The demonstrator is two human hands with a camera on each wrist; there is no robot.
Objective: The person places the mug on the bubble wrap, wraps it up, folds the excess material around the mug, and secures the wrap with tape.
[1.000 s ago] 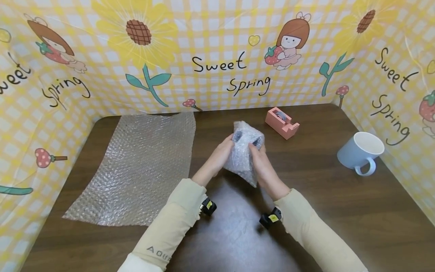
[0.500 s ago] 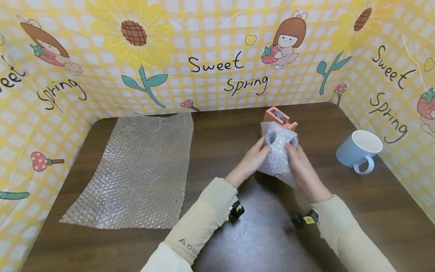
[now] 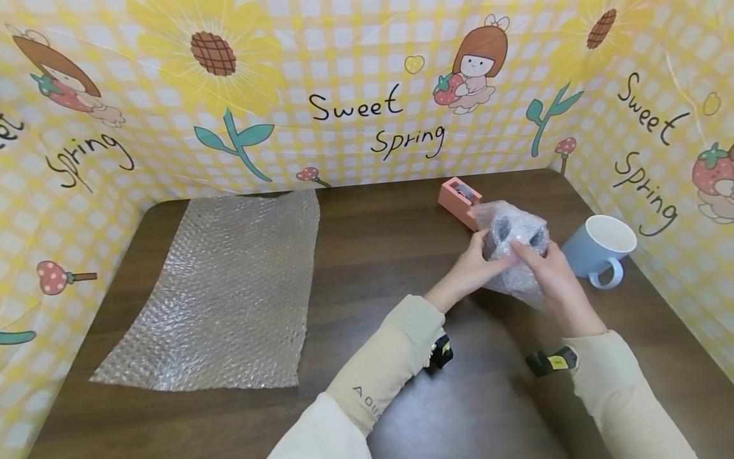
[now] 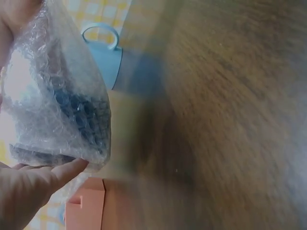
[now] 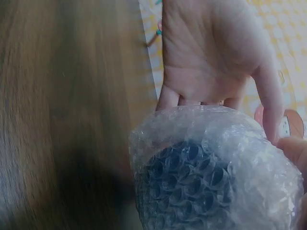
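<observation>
Both hands grip a bundle of bubble wrap point(image 3: 518, 220), held over the table at the right of the head view. Dark blue patches show through its layers; what lies inside is hidden. My left hand point(image 3: 471, 264) holds the bundle's left side, thumb across the front. On the opposite side is my right hand point(image 3: 552, 274), its thumb pressing the front near the left thumb. In the left wrist view, left fingers support one end of the bundle point(image 4: 62, 110). The right wrist view has the bundle point(image 5: 192, 187) close up, with the right palm beyond it and fingers behind.
A pink tape dispenser point(image 3: 453, 197) stands just behind and left of the bundle. Close to the right hand is a light blue mug point(image 3: 587, 252). A flat sheet of bubble wrap point(image 3: 229, 287) covers much of the table's left. Patterned cloth point(image 3: 344, 146) encloses the back and sides.
Both hands have carried the bundle rightward from mid-table, past the front of the tape dispenser and close to the mug. The left thumb has slid further across the front. The sheet stays put.
</observation>
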